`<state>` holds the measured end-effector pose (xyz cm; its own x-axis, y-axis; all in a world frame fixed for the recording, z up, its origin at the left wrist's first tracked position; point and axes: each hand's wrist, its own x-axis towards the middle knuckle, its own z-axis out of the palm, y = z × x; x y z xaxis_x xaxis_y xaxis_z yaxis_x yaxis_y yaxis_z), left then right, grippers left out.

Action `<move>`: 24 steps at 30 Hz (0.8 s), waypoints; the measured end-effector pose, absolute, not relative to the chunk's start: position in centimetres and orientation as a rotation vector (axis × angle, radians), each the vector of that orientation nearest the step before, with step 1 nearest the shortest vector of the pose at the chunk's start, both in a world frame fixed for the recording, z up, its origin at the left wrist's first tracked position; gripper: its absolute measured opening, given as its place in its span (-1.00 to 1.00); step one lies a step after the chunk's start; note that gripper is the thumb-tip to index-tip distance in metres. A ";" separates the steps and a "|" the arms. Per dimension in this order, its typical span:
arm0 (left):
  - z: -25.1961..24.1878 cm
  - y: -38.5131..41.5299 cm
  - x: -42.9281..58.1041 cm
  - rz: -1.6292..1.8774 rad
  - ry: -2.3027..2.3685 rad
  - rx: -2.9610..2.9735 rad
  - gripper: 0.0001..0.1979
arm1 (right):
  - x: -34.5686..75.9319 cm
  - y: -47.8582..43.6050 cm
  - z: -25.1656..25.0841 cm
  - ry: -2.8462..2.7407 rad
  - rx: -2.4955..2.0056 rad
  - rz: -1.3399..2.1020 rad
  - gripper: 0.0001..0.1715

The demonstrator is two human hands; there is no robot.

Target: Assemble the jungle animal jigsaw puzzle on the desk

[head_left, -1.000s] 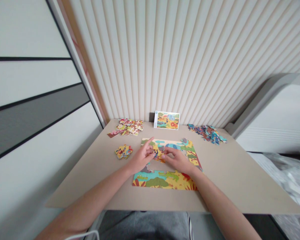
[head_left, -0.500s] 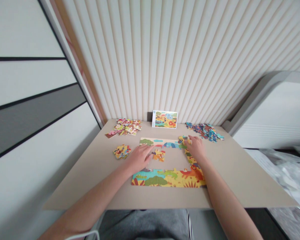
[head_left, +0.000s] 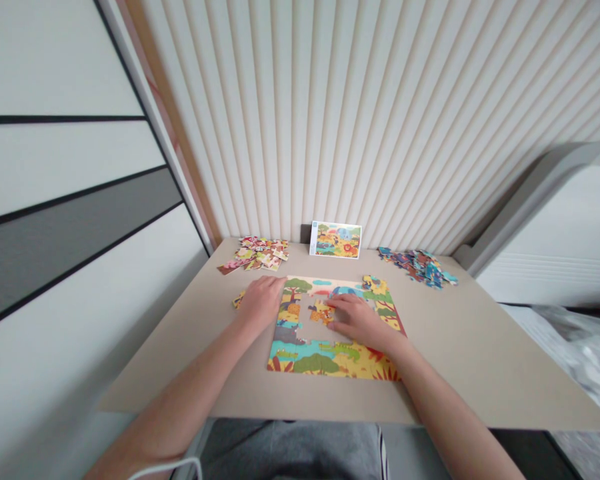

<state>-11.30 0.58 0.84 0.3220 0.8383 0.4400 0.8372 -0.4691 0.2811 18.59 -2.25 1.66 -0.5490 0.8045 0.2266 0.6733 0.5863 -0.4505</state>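
A jigsaw puzzle [head_left: 317,363] with animal pictures lies on the table, its border joined around a gap in the middle. Inside that gap sits a small cluster of joined yellow-orange pieces [head_left: 321,313]. My right hand [head_left: 360,319] reaches over the puzzle from the right, thumb and fingers apart, fingertips at the cluster's right side. My left hand [head_left: 263,300] rests low by the puzzle's upper left edge, fingers stretched out. It partly hides a small pile of loose pieces [head_left: 239,300]. At the puzzle's upper right, a few yellow pieces [head_left: 375,285] lie on top of it.
A picture card [head_left: 336,240] of the scene leans against the ribbed wall [head_left: 300,120]. Behind the puzzle are two heaps of other pieces, a reddish one [head_left: 260,253] at left and a blue one [head_left: 420,265] at right. Clear plastic wrapping [head_left: 575,353] lies beyond the table's right edge.
My right hand has moved left and down, from the yellow pieces at the upper right to the middle cluster. My left hand has shifted left off the puzzle's inside, uncovering its left side.
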 end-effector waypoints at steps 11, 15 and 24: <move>0.4 0.7 -11.3 0.727 1.448 2.678 -0.60 | 15.5 -1.2 1.3 -2.321 -1.029 0.500 -0.43; -0.1 0.8 -11.0 0.691 1.272 2.743 -0.61 | 15.5 -0.9 0.9 -2.327 -1.029 0.492 -0.44; -0.1 0.7 -10.8 0.608 1.220 2.762 -0.68 | 15.5 -0.8 0.4 -2.355 -1.049 0.409 -0.43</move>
